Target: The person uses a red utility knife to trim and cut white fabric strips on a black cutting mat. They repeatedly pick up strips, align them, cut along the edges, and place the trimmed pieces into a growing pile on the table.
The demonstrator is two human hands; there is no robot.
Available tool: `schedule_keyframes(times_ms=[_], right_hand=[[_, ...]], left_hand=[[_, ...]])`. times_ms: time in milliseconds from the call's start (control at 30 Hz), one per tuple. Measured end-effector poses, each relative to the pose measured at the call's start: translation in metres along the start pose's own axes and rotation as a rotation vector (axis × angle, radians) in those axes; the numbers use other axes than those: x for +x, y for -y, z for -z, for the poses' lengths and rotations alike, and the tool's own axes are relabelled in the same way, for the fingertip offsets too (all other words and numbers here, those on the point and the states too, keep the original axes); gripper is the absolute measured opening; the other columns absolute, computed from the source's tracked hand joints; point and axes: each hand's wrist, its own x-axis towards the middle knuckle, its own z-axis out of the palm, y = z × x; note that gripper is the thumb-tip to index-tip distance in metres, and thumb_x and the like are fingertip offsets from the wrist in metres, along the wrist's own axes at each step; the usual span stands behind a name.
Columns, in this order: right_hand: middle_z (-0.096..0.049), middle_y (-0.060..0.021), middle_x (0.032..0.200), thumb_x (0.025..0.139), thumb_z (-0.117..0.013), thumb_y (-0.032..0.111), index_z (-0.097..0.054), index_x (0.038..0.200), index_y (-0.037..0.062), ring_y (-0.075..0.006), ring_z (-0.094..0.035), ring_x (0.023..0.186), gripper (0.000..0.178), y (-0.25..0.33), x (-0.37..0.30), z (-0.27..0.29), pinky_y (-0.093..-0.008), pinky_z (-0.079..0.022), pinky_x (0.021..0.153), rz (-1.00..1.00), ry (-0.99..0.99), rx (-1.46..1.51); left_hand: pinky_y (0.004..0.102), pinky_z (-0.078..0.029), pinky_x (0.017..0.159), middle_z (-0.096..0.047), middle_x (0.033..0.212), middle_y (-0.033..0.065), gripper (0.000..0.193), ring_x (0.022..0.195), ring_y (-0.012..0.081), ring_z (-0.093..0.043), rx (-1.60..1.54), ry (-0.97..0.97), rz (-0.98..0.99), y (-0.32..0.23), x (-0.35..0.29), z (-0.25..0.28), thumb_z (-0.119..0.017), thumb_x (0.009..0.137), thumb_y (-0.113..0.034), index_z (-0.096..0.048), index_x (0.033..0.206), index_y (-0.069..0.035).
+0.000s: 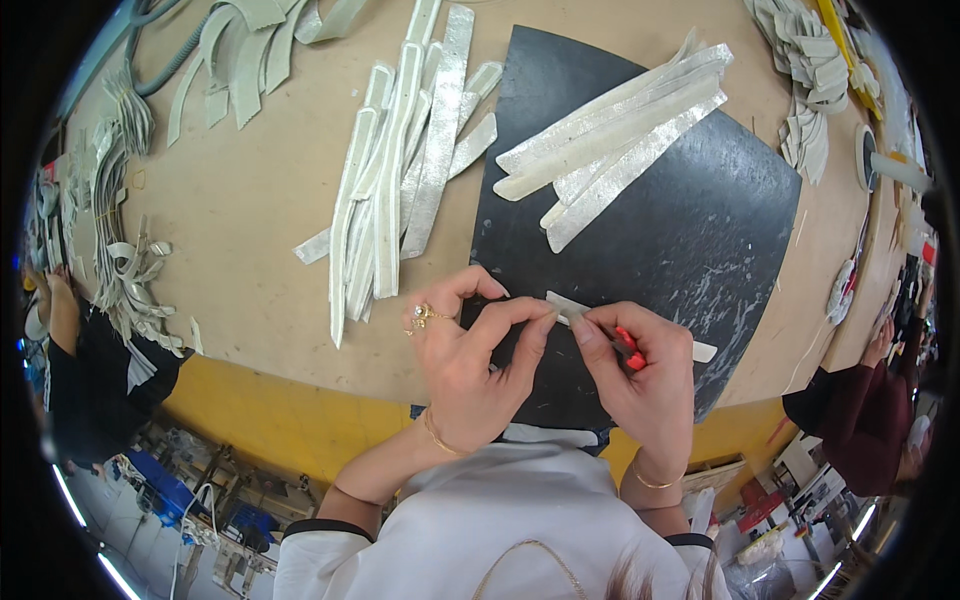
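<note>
A narrow white strip point(566, 303) is held over the black mat, its far end showing past my right hand. The thumb and index finger of my left hand point(470, 350) pinch near its left end; the other fingers are curled loosely. My right hand point(645, 365) grips the strip between thumb and index finger. Tucked in the same hand is a small red-handled tool point(630, 345), its working end mostly hidden by the fingers. Beyond my hands, several broad whitish strips with a shiny face point(620, 140) lie stacked on the black mat point(690, 240).
A pile of long whitish strips point(385, 190) lies left of the mat on the tan table point(250, 250). Bundled strips point(115, 220) line the left side, with more bundles point(810, 70) at far right. Other people's arms point(62, 310) show at both table sides.
</note>
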Motion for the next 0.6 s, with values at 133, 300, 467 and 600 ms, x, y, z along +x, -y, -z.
schedule_keyframes(times_ms=[133,300,467,600], right_hand=[[-0.069,-0.0130,0.085,0.080,-0.073,0.003,-0.068,0.096,0.0016,-0.0271,-0.069,0.071,0.016,0.001,0.000,-0.003,-0.0318,-0.052,0.064,-0.030,-0.001,-0.037],[-0.069,-0.0121,0.084,0.079,-0.073,0.002,-0.068,0.094,0.0022,-0.0267,-0.068,0.071,0.016,0.004,0.004,-0.003,-0.0320,-0.051,0.063,0.015,0.031,0.048],[-0.068,-0.0110,0.080,0.079,-0.072,0.003,-0.068,0.093,0.0024,-0.0261,-0.066,0.067,0.014,0.005,0.004,0.004,-0.0300,-0.049,0.061,0.051,0.117,0.070],[-0.066,-0.0116,0.079,0.077,-0.072,0.001,-0.067,0.091,0.0017,-0.0260,-0.065,0.066,0.015,0.005,0.002,0.001,-0.0299,-0.048,0.060,0.005,0.078,0.085]], left_hand=[[0.0360,-0.031,0.080,-0.054,0.097,0.0033,0.020,0.089,0.0203,-0.052,0.027,0.028,-0.016,0.004,0.002,-0.002,-0.082,0.072,-0.011,-0.074,0.089,-0.015],[0.0358,-0.031,0.083,-0.052,0.099,0.0037,0.017,0.092,0.0204,-0.051,-0.109,0.059,0.061,0.004,0.002,0.001,-0.081,0.074,-0.013,-0.075,0.089,-0.015],[0.0359,-0.029,0.084,-0.050,0.098,0.0025,0.014,0.094,0.0198,-0.050,-0.104,0.106,0.097,-0.001,0.000,0.011,-0.080,0.075,-0.015,-0.075,0.088,-0.016],[0.0365,-0.028,0.083,-0.050,0.098,0.0013,0.014,0.094,0.0183,-0.051,0.015,0.082,0.032,-0.002,0.001,0.007,-0.081,0.075,-0.016,-0.075,0.088,-0.017]])
